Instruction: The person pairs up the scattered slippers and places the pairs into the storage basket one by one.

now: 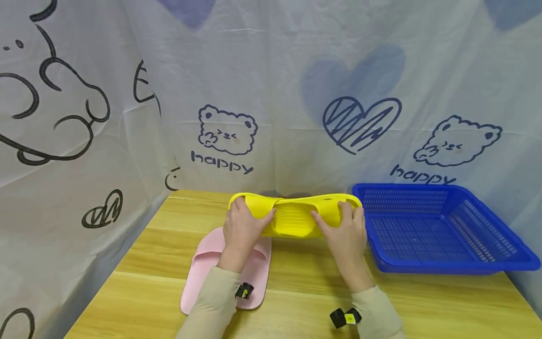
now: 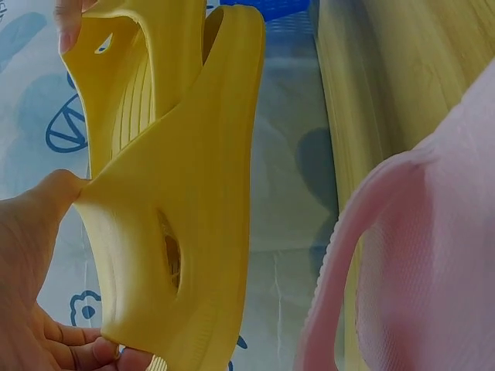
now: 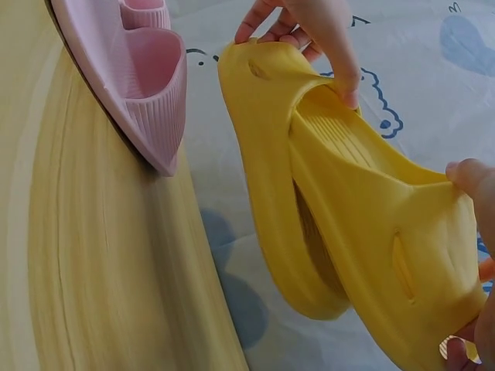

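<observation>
A pair of yellow slippers (image 1: 295, 220) is held up above the far side of the table, laid together toe to heel. At its left end my left hand (image 1: 242, 227) grips one slipper, thumb on the strap's edge and fingers round the toe. My right hand (image 1: 349, 236) pinches the right end in the same way. The wrist views show both slippers overlapping, one strap (image 2: 139, 255) near the left hand and the other strap (image 3: 429, 239) near the right hand. Pink slippers (image 1: 202, 275) rest on the table beneath my left forearm, partly hidden by it.
A blue plastic basket (image 1: 444, 266) with mesh walls stands at the table's right side, close to my right hand. Behind the wooden table (image 1: 139, 292) hangs a pale printed cloth (image 1: 279, 155). Small black devices (image 1: 244, 291) are strapped to both wrists.
</observation>
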The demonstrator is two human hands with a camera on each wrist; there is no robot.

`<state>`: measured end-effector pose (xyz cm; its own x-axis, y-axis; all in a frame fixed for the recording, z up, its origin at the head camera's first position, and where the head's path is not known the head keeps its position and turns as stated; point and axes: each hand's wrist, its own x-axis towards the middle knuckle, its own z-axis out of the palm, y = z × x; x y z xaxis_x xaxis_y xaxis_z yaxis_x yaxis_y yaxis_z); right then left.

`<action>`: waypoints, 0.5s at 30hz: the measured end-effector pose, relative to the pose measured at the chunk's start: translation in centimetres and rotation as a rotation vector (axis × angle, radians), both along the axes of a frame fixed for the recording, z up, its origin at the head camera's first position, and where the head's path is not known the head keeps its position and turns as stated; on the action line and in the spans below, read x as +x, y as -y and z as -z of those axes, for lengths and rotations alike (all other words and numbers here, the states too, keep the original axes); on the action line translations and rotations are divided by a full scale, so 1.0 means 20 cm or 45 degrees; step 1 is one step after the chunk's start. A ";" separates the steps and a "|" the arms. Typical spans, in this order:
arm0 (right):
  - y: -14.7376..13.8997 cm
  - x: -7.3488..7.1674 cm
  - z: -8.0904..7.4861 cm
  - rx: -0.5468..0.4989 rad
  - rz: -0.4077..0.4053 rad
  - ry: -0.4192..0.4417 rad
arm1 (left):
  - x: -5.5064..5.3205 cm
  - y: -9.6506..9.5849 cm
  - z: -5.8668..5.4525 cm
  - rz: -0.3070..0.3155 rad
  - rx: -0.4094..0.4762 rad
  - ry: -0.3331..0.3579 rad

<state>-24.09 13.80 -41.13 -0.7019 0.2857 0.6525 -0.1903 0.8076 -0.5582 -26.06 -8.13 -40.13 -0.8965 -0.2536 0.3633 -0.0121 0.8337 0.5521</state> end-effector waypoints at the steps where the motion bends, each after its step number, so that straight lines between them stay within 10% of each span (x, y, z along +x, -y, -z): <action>1: 0.00 0.00 0.00 0.001 0.001 0.004 | 0.00 0.00 0.00 0.005 -0.002 -0.006; 15: 0.02 0.01 0.00 0.000 -0.006 0.016 | 0.01 -0.03 0.00 -0.005 -0.048 -0.093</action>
